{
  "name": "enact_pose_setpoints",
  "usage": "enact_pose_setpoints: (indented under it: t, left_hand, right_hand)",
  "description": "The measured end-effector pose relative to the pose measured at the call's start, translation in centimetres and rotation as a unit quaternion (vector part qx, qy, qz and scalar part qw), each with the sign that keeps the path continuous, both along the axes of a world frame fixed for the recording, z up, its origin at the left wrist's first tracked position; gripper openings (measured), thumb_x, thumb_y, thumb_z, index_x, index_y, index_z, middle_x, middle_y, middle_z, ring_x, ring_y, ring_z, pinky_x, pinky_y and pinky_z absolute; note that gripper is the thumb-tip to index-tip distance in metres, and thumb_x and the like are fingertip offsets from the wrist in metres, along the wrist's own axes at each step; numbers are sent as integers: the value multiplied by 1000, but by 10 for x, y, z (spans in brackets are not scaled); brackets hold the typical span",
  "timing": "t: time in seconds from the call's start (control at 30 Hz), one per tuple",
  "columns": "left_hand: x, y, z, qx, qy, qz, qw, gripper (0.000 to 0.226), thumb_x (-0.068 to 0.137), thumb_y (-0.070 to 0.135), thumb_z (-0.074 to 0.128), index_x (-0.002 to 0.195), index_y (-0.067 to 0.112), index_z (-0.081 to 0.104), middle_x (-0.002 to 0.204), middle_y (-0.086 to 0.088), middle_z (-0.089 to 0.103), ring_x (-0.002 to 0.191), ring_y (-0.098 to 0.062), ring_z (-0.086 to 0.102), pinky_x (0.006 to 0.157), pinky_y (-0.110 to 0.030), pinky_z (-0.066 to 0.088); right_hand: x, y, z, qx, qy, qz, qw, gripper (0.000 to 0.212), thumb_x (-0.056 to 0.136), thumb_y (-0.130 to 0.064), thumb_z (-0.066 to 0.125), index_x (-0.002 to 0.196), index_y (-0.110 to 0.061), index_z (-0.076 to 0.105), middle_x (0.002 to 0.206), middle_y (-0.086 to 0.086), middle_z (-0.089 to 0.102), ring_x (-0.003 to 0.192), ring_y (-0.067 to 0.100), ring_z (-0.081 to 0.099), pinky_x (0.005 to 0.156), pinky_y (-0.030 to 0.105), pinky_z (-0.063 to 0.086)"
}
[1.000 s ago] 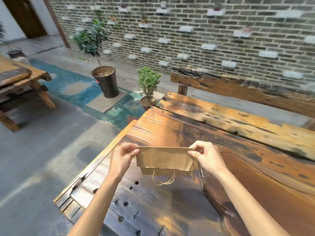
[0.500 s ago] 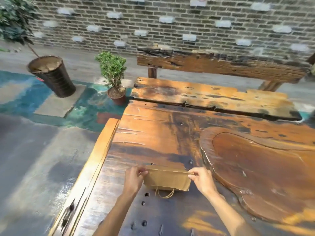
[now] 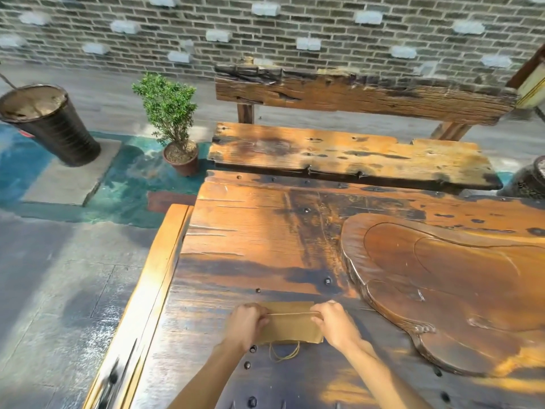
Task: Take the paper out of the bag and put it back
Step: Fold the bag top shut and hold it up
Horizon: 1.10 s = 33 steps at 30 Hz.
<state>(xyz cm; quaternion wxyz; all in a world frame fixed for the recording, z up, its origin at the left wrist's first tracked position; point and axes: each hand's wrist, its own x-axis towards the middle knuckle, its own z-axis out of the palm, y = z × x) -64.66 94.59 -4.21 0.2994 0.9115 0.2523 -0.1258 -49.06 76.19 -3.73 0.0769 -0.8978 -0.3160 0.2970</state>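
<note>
Main risk I see: the flat brown kraft paper bag (image 3: 290,326) is thin, so pulling its mouth apart unevenly could tear the rim or crease the paper inside. I can't see that paper at all. The twine handle (image 3: 284,353) dangling at the near edge could snag. The bag lies low on the dark weathered wooden table (image 3: 265,237), near its front edge. My left hand (image 3: 246,323) pinches the bag's left upper edge and my right hand (image 3: 334,321) pinches the right, knuckles up, forearms converging from below.
</note>
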Motion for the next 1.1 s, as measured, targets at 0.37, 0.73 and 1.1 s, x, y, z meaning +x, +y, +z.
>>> enact_pose_setpoints:
  t: [0.37, 0.73, 1.1]
  left_hand:
    - [29, -3, -14, 110, 79, -77, 988, 32, 101, 43, 44, 126, 42, 65, 116, 0, 73, 113, -24, 63, 93, -35, 43]
    - [10, 7, -21, 40, 63, -42, 996, 23, 98, 21, 58, 110, 34, 73, 99, 6, 78, 96, -19, 69, 74, -27, 46]
    - [-24, 22, -5, 1, 13, 6, 1000, 39, 104, 49, 33, 120, 31, 63, 111, 4, 74, 97, -17, 69, 80, -35, 56]
  right_hand:
    - [0, 28, -9, -37, -102, 206, 972, 31, 104, -34, 45, 124, -30, 69, 114, 5, 73, 114, 22, 63, 115, 31, 28]
    - [15, -1, -17, -8, -47, 204, 978, 48, 93, -8, 52, 134, -33, 60, 118, 1, 72, 114, 25, 59, 106, 33, 39]
    - [24, -25, -10, 9, -25, 158, 987, 63, 93, 2, 47, 150, -22, 37, 154, -2, 41, 144, 16, 33, 116, 32, 28]
